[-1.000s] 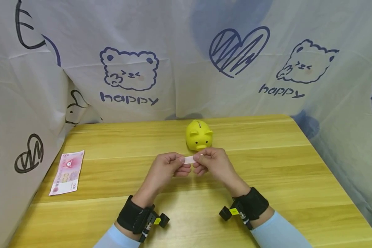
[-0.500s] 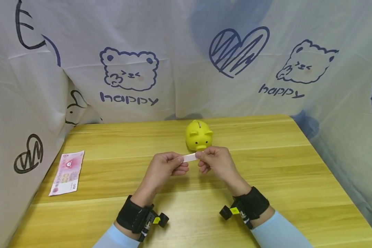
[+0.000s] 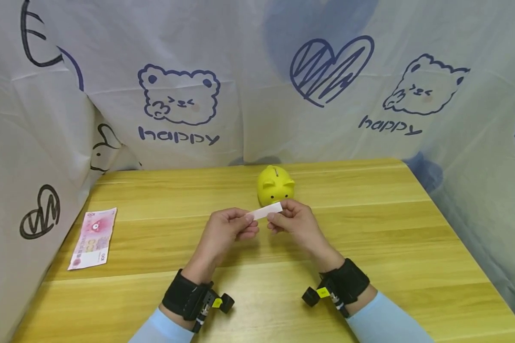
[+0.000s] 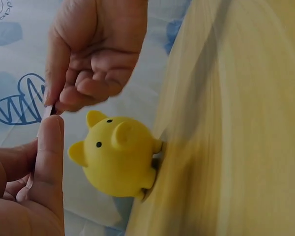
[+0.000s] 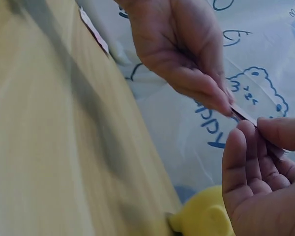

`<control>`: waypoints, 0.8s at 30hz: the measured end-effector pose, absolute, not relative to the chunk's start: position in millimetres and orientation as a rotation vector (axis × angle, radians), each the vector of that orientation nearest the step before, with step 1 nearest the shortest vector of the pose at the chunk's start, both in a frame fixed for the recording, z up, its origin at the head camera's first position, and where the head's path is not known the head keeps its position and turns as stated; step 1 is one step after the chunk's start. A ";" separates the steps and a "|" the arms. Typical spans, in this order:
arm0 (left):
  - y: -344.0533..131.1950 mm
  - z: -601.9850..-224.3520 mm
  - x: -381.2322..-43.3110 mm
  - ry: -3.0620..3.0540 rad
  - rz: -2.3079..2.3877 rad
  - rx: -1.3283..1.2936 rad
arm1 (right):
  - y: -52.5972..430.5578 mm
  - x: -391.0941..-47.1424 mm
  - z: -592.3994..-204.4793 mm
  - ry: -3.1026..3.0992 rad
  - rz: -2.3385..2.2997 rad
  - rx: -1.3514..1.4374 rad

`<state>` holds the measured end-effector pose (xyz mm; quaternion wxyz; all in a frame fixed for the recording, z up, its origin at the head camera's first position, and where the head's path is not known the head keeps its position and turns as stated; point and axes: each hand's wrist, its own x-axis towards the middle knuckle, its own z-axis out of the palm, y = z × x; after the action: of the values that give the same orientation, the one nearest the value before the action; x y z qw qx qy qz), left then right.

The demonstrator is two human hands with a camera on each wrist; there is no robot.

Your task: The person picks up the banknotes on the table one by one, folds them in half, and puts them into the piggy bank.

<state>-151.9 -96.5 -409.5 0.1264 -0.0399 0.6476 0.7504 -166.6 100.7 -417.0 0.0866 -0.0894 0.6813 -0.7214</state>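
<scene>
Both hands hold a narrow, pale pinkish-white strip that looks like a folded banknote, raised over the table in the head view. My left hand pinches its left end between thumb and fingers. At the other end, my right hand has thumb and fingers on the strip, whose tip shows between them. In the right wrist view the folded banknote is seen nearly edge-on. Just beyond the hands stands a yellow piggy bank with a slot on top; its snout is partly hidden in the head view.
A pink 100 banknote lies flat near the left edge of the wooden table. White cloth with blue drawings hangs behind and along both sides.
My right thumb has slid back down and left along the strip, so more of its right end shows. The strip's right end now tilts higher. Piggy bank and flat banknote stay put.
</scene>
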 end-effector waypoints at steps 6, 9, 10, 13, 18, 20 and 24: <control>-90.8 -415.6 -157.6 1.849 2.175 -0.086 | 94.8 -166.0 -423.0 2.031 -2.212 -0.190; -88.3 -418.7 -161.4 1.855 2.169 -0.072 | 93.5 -169.3 -422.3 2.052 -2.263 -0.146; -87.2 -419.5 -163.2 1.862 2.166 -0.062 | 94.0 -171.1 -421.3 2.068 -2.271 -0.143; -85.2 -421.3 -169.3 1.912 2.152 -0.038 | 97.5 -178.7 -413.4 2.199 -2.258 -0.140; -84.7 -416.0 -188.9 2.141 2.110 -0.039 | 116.3 -199.7 -391.4 2.585 -2.072 -0.195; -83.0 -411.3 -199.5 2.307 2.038 -0.018 | 123.5 -213.7 -386.3 2.765 -1.951 -0.226; -73.7 -405.4 -218.5 2.624 1.769 0.064 | 127.5 -238.5 -377.9 3.021 -1.697 -0.252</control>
<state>-218.5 -73.7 -405.4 -0.0119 0.0202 0.8290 0.5588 -238.5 127.5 -377.9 -0.1657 -0.0715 0.8575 -0.4818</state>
